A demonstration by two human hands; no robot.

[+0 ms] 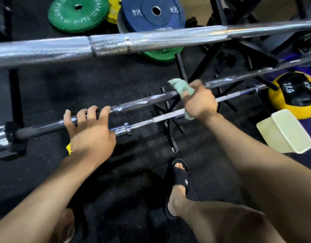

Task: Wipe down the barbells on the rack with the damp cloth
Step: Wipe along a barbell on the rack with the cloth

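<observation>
Here right hand (200,102) fingers grip cloth (182,88) around dark barbell (142,103).

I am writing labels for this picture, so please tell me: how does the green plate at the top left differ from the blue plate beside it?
The green plate carries white lettering around its face; the blue plate shows "20 KG" marks on either side of its hole. The green plate lies alone on the floor; the blue plate rests on top of other plates. The blue plate looks somewhat larger. Both are round, lie flat, and have a metal-ringed centre hole.
</observation>
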